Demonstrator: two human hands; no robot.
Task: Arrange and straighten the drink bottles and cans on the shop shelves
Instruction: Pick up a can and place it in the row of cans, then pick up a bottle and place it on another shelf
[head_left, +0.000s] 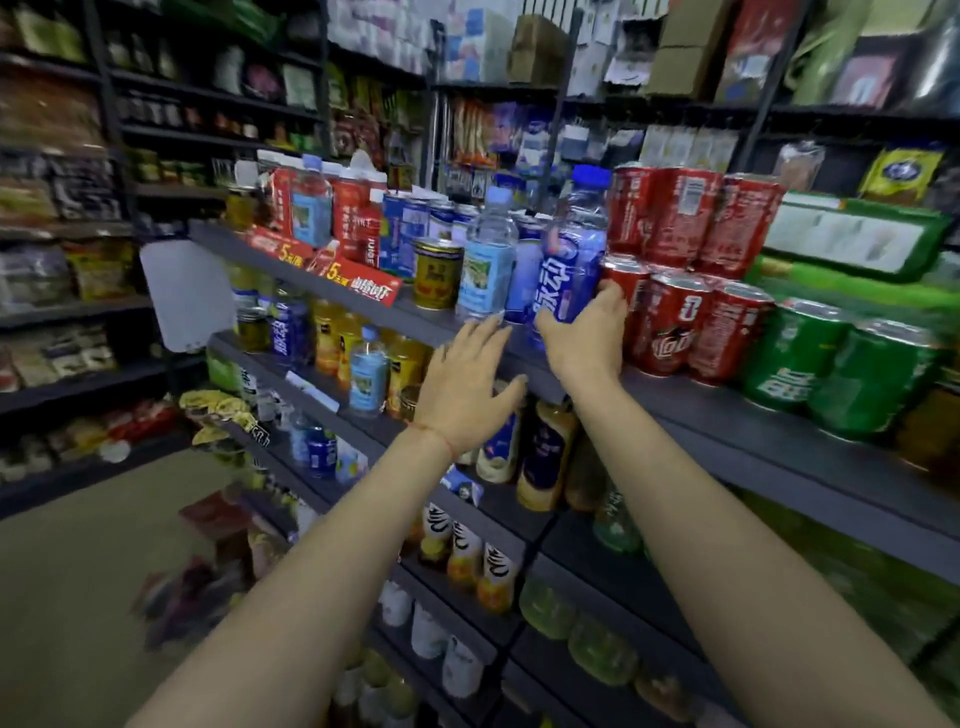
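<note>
I see right hand (582, 338) gripping blue bottle (571, 254) base, left of red cans (675, 291) | left hand (467, 379) open, below-left of bottle, touching nothing

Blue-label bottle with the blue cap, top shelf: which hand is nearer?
Right. The right hand grips the blue-label bottle at its base; the left hand is open, lower left of it, by the shelf edge, not touching.

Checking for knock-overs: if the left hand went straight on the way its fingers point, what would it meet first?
Probably the clear water bottle: the left hand points its open fingers at the bottle's base, though depth is unclear.
</note>
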